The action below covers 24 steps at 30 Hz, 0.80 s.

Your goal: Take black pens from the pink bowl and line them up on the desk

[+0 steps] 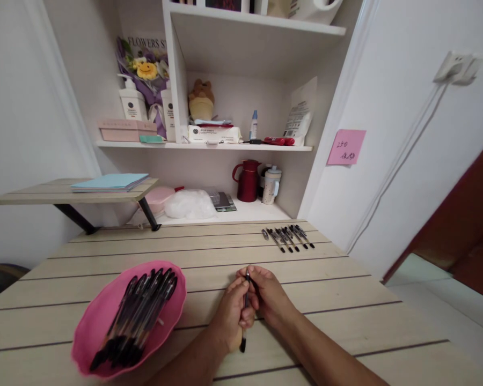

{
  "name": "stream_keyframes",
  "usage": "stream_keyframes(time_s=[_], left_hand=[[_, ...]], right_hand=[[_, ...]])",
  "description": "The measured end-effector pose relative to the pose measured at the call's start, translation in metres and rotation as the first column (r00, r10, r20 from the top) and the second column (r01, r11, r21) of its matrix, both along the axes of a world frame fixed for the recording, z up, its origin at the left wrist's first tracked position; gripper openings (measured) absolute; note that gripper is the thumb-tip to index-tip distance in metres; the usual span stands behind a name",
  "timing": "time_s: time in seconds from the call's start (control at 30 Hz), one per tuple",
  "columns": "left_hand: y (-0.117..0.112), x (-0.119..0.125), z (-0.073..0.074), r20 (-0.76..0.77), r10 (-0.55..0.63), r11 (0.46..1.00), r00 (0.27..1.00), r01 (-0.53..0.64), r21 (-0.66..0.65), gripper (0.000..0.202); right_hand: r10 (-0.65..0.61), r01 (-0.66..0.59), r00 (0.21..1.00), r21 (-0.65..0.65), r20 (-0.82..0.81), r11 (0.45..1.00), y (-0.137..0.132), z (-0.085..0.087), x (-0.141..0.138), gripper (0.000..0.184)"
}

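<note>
A black pen (243, 343) is held between my two hands above the table, its black end pointing down toward me and its tip pointing away. My left hand (232, 310) is closed around the barrel. At the tip end, the fingers of my right hand (266, 290) pinch close together; whether they hold a small part there is hidden. To the left, a pink scalloped bowl (176, 316) holds a bundle of capped black pens (139, 316). Farther back on the right lie several uncapped pens (292, 239) in a row, with loose pen caps (264, 234) among them.
The slatted wooden table (338, 311) meets a white shelf unit (241, 146) at the back. A raised stand (36, 192) with blue paper (110, 181) is at back left. A red jug (248, 181), a cup (271, 185) and a plastic bag (190, 205) stand behind the table.
</note>
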<state>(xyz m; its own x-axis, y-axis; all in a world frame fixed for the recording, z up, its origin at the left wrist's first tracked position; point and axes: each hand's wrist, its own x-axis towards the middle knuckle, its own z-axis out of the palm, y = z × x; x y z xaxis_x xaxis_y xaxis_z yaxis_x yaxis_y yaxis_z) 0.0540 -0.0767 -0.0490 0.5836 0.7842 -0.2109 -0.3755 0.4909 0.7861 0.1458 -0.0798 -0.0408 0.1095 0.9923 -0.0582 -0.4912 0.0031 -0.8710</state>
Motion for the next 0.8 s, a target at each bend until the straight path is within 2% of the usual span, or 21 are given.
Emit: stream_keyframes(time_s=[0.33,0.67,0.8], left_hand=[[0.0000,-0.0001,0.0006,-0.012,-0.036,0.999,0.999,0.036,0.005,0.029],[0.0014,0.0002,-0.0033,0.002,-0.029,0.999,1.000,0.029,0.027,0.025],[0.0004,0.0005,-0.0022,0.023,-0.065,0.998,0.998,0.065,0.007,0.024]], right_hand=[[0.004,-0.003,1.000,0.022,-0.022,1.000,0.0021,-0.0039,0.0042,0.037],[0.024,-0.021,0.998,-0.046,0.065,0.999,-0.0017,-0.0019,-0.0014,0.036],[0.039,-0.039,0.999,-0.023,-0.006,0.999,-0.0041,-0.0003,0.0022,0.031]])
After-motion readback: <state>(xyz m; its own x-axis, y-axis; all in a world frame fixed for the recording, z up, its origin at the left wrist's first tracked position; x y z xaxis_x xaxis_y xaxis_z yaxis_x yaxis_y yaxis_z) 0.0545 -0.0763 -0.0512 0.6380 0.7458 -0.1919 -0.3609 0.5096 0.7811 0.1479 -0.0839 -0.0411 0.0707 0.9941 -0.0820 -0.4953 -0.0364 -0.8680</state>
